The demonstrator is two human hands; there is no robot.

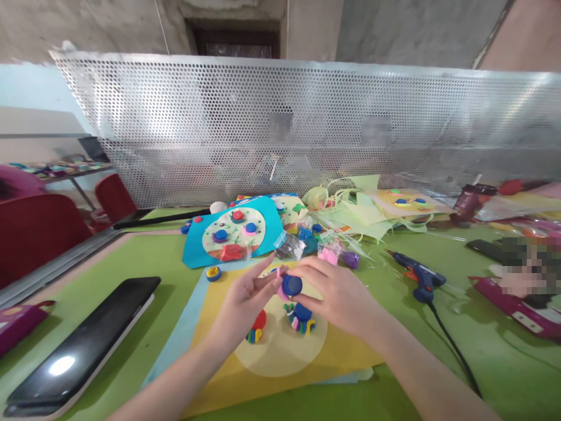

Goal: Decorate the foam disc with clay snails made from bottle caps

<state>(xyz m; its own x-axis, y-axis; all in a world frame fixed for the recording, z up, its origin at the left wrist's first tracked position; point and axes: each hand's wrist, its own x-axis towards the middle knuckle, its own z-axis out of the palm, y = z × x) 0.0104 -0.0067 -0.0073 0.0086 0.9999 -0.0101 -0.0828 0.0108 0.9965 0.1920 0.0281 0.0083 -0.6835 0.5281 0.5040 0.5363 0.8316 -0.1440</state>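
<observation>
Between both hands, above the yellow sheet [210, 374], is a blue bottle cap [292, 285] with a band of pink clay [281, 292] on its left side. My left hand [241, 301] pinches the pink edge between thumb and fingers. Curled around the cap from the right, my right hand [337, 292] has its fingertips at the upper side and its thumb below. Under the hands, a pale round paper [276, 359] carries a red cap [260, 320] and a blue cap [302, 311], each with small coloured clay pieces beside it. The hands partly hide the round paper.
A blue cap with yellow filling [213, 273] lies left of the sheet. Behind stand a decorated turquoise card [193, 251] and bagged clay [328, 255]. A glue gun [418, 275] with its cord is at right, a black phone [87, 339] at left. Perforated metal [245, 128] borders the back.
</observation>
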